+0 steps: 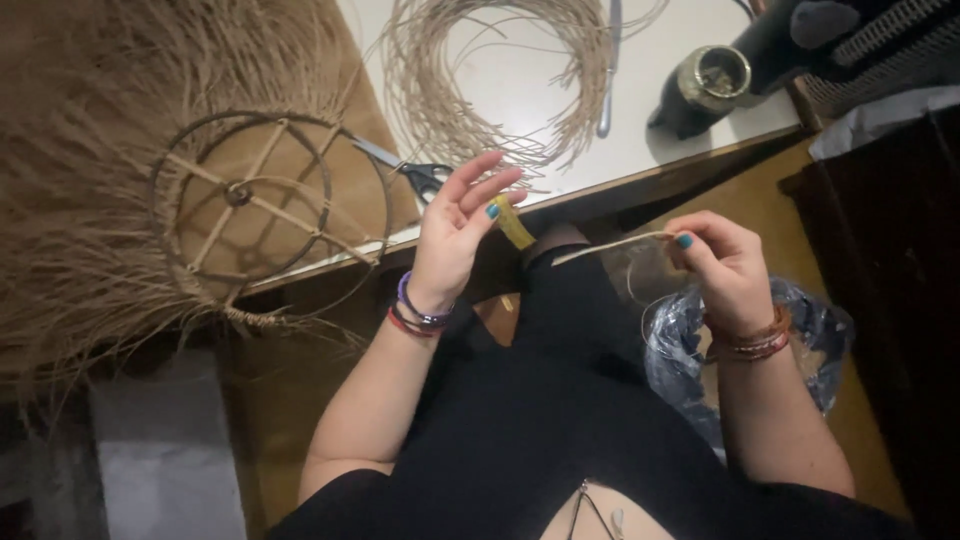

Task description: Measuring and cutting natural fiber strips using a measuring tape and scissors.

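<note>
bench (520, 60): white top, upper middle of frame
on it: reed coil (480, 70), scissors (405, 170), fringed wire frame (250, 200), dark jar (705, 85)

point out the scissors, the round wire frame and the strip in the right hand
scissors (418, 176), head view, on the dark handles
round wire frame (238, 193), head view, on the centre hub
strip (610, 246), head view, on its middle, left of the right hand (725, 265)
</note>
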